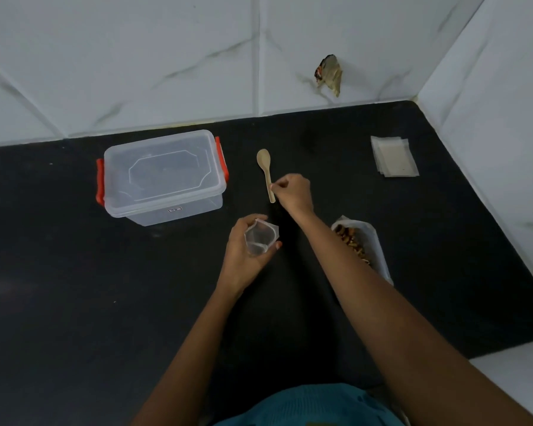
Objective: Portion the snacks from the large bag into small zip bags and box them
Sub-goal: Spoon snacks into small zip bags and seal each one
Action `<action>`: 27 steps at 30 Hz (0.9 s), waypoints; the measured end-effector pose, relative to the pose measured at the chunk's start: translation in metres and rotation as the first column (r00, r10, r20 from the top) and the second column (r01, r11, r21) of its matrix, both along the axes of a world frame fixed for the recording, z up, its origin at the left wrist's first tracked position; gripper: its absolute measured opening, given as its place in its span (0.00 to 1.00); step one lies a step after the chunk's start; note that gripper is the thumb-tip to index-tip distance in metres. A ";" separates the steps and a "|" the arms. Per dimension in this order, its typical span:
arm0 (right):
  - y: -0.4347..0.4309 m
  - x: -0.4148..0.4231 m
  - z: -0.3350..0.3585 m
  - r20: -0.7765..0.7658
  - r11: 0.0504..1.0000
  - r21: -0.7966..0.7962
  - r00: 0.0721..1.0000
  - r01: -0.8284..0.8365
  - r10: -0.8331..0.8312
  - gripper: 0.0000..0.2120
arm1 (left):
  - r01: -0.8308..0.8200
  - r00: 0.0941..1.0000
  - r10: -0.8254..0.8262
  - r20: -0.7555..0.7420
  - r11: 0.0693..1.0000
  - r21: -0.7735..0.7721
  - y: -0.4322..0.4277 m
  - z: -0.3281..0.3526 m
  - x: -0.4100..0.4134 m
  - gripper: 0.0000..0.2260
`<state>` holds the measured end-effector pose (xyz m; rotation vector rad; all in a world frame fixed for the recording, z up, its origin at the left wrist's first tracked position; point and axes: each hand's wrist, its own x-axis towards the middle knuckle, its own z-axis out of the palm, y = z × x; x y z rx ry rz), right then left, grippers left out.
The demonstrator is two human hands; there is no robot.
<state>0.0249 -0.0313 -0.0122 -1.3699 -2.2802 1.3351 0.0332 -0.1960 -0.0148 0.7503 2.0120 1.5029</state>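
- Black countertop (74, 302) in a corner, white marble-look tiled wall (136, 56) behind and on the right.
- Ragged brownish patch (330, 75) on the back wall, can't tell what it is.
- Clear plastic box (162, 176) with red latches (99, 186) sits left of centre near the wall, lid on, looks empty.
- Wooden spoon (263, 158) just right of the box, bowl toward the wall, handle toward the person.
- Right hand (293, 192) reaches forward, fingertips pinching the spoon handle near its lower end; can't tell if the spoon is off the counter.
- Left hand (243, 256) palm up, fingers curled round a small zip bag (260, 238), its mouth held open, nothing visible inside.
- Large bag (373, 241) lies on the counter at right, partly under the right forearm, open end toward the wall, brown snacks (351, 241) showing inside.
- Stack of flat zip bags (394, 156) far right, well apart from the hands.
- Teal garment (305, 404) at the bottom edge.
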 end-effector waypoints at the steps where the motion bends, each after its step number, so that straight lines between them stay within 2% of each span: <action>1: 0.001 -0.008 -0.004 0.012 1.000 0.012 1.000 0.012 -0.012 0.08 | -0.013 1.000 0.013 0.007 1.000 -0.005 0.001 0.000 -0.002 0.22; 4: 0.002 -0.022 -0.014 0.077 0.999 0.042 0.997 0.010 -0.013 0.11 | -0.033 0.999 0.033 0.016 0.999 -0.012 0.002 -0.001 -0.007 0.21; 11: 0.012 -0.028 -0.018 0.168 0.999 0.019 0.984 0.048 -0.051 0.08 | -0.050 0.998 0.050 0.033 0.999 -0.002 0.003 0.001 -0.011 0.20; 20: 0.004 0.042 0.018 -0.090 0.937 -0.279 0.965 0.211 -0.245 0.06 | 0.039 0.999 -0.039 0.020 0.999 0.004 0.003 0.014 0.007 0.27; 23: -0.003 0.079 0.033 -0.109 0.931 -0.279 0.956 0.234 -0.272 0.05 | 0.066 0.998 -0.066 0.010 0.998 0.011 0.000 0.018 0.019 0.22; 27: -0.010 0.136 0.046 -0.219 0.943 -0.223 0.930 0.248 -0.296 0.05 | 0.118 0.993 -0.118 0.021 0.993 -0.019 -0.002 0.016 0.038 0.18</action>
